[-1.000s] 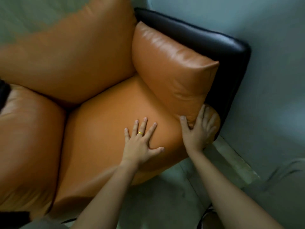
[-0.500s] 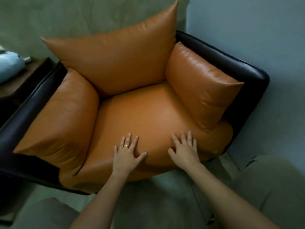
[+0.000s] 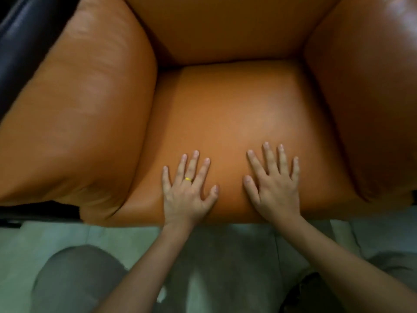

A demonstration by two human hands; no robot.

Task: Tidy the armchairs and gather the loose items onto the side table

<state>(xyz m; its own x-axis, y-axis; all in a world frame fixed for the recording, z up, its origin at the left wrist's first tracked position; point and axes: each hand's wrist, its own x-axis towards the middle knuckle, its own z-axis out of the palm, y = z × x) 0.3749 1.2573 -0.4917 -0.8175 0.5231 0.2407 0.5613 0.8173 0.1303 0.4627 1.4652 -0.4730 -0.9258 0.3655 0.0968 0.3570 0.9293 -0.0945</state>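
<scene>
Item: orange leather seat cushion (image 3: pixel 237 123) of the armchair, centre of the frame.
Surround: puffy orange arm cushion at frame left (image 3: pixel 79 123), its twin at frame right (image 3: pixel 365 98), orange back cushion (image 3: pixel 221 30) along the top edge.
Shell: black leather chair frame (image 3: pixel 20 41), upper left corner.
Left hand (image 3: pixel 187 190): flat on the seat's front edge, lower centre, fingers spread, grasping nothing. Thin gold ring (image 3: pixel 188 179) on one finger.
Right hand (image 3: pixel 275 190): likewise flat and released, just right of the other.
Side table, loose items: none in view.
Step in hand: smoothing the seat, as I judge it.
Method: sweep both palms outward with even pressure, then check the seams for strays.
Change: half a second earlier the whole chair showed at an angle. Now the view is closer and square-on, with the hands nearer the seat's midline.
</scene>
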